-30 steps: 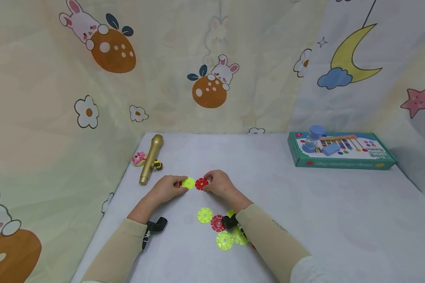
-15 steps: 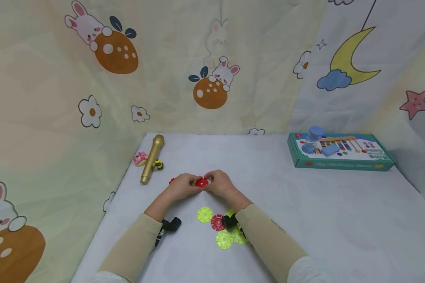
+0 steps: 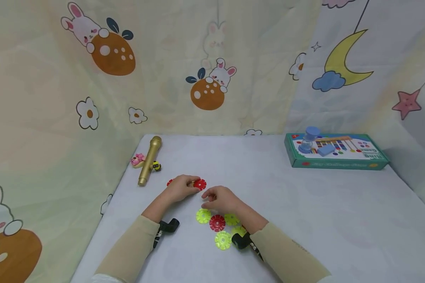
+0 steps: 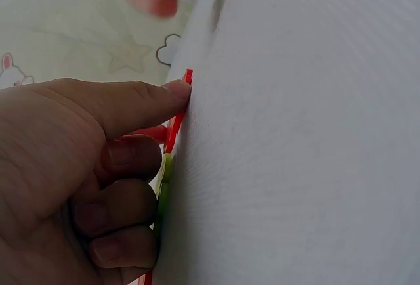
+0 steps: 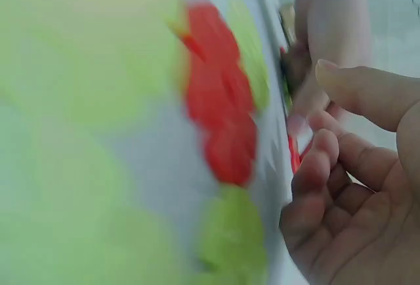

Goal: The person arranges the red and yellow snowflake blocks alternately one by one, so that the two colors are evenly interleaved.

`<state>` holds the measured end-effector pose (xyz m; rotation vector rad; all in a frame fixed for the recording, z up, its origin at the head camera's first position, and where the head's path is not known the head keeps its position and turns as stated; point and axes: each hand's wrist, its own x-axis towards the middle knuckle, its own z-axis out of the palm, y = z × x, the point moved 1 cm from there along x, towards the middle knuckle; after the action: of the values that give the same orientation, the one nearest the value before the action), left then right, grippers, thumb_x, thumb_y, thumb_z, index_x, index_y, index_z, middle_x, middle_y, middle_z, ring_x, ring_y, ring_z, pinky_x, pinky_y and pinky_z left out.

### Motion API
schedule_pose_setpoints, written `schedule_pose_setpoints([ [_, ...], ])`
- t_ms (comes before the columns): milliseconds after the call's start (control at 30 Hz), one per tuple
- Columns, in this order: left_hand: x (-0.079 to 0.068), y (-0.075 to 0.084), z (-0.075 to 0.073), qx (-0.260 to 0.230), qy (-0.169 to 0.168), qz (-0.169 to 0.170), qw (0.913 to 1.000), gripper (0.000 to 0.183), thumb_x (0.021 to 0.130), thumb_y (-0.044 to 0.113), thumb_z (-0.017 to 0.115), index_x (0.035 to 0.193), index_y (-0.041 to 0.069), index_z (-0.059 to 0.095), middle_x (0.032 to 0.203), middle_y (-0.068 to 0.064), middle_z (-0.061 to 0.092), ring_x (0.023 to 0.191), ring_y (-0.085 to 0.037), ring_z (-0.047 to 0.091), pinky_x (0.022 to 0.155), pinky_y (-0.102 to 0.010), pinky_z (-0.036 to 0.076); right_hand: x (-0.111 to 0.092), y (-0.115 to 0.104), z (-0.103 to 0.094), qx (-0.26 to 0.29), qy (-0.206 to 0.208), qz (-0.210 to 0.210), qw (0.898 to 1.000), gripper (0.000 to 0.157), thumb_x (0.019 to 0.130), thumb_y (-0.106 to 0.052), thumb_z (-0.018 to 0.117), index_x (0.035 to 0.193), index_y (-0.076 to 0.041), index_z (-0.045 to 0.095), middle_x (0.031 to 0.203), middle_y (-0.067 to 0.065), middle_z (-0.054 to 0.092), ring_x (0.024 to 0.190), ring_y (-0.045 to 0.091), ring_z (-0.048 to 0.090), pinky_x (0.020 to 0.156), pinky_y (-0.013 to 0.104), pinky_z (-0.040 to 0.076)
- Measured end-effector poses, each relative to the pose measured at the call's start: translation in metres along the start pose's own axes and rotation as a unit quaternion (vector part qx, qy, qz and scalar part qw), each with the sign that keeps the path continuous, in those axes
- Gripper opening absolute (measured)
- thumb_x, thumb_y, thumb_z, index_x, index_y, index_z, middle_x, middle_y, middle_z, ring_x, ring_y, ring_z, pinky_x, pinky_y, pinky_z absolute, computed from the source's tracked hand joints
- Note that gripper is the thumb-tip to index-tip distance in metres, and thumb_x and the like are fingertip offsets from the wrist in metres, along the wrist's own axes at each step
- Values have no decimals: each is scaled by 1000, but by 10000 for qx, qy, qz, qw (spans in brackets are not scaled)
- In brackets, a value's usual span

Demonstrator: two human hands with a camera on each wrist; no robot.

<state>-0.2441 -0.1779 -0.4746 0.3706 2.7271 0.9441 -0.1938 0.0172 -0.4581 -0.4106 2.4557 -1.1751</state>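
Note:
My left hand (image 3: pixel 180 188) pinches a red snowflake disc (image 3: pixel 200 184) between thumb and fingers. In the left wrist view, a green disc (image 4: pixel 163 196) adjoins the red disc (image 4: pixel 177 121) along a row under the curled fingers. Another red edge (image 3: pixel 169 182) shows left of that hand; how the row joins is hidden. My right hand (image 3: pixel 224 200) hovers just above the loose discs, loosely bent and holding nothing. Beneath it lie a yellow-green disc (image 3: pixel 203 215), a red disc (image 3: pixel 217 223) and several more yellow-green discs (image 3: pixel 223 240). The right wrist view blurs these.
A gold microphone (image 3: pixel 150 161) lies at the table's left, between a pink figure (image 3: pixel 138 160) and a small bee figure (image 3: pixel 157 166). At the back right sits a green game box (image 3: pixel 340 157), bearing an hourglass-shaped blue item (image 3: pixel 309 139) and a blue block (image 3: pixel 326 149).
My left hand moved right along the row and took hold at the red disc. The right hand let go of that disc and came back toward the loose pile.

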Motion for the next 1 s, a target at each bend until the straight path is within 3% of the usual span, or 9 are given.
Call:
schedule_pose_setpoints([
  [133,-1,0,-2,-21,-11,-4,10000,49,83,31,72,129,20,60,60,-1,48,53,-13,41,51,-28,33,-17,-2,12,-535,-113,-256,9982,36,73,-28,81,103,-14,68,79,-2,54,73,13,50,60,26,43],
  [267,-1,0,-4,-65,-4,-36,10000,48,83,29,72,129,20,60,58,-1,47,51,-13,40,50,-28,32,-24,-5,21,-1244,53,-376,9915,43,69,-30,84,105,-12,68,84,-5,51,76,10,48,66,24,44],
  [433,-1,2,-4,-71,-19,-33,10000,48,83,30,72,129,20,60,58,-1,46,52,-13,40,50,-28,32,-24,-9,23,-1551,130,-163,9877,44,68,-30,85,102,-12,65,89,-4,49,79,9,48,70,24,46],
  [667,-2,2,-1,-295,-15,-164,9994,49,82,29,73,129,19,60,56,-1,45,50,-13,39,49,-27,31,-29,-14,22,-1948,-165,-103,9807,49,70,-31,83,108,-18,56,95,-7,53,83,10,48,73,27,46],
  [1000,0,-2,4,-304,57,-286,9991,49,82,32,74,128,22,61,57,-2,45,50,-14,38,49,-27,31,-33,-13,22,-3054,-34,-1035,9466,46,72,-38,79,113,-18,68,86,-10,55,71,5,47,63,21,43],
])
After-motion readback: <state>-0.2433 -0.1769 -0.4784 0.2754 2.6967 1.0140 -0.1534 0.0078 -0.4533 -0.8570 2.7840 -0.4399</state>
